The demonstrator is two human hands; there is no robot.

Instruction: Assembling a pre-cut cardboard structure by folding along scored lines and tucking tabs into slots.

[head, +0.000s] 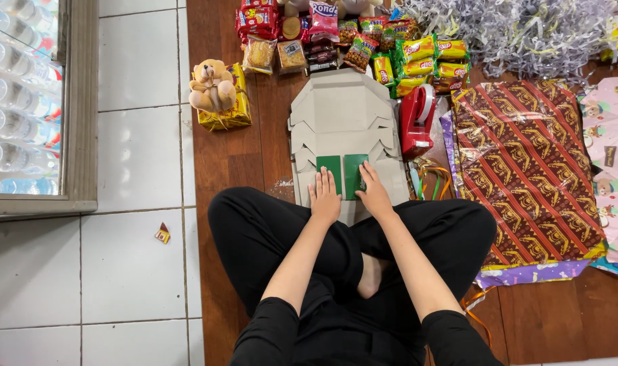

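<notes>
While pressed flat on green panels (pixel 343 175) of grey cardboard (pixel 343 115), both hands, left (pixel 324 196) and right (pixel 375 193), open, fingers spread, gripping nothing.

You wore black throughout: loose black trousers and a black top whose short sleeves ended above the elbows. Your forearms, left hand (pixel 324 198) and right hand (pixel 375 193) were bare, without rings or watch.

Head camera, steeply down, near
</notes>
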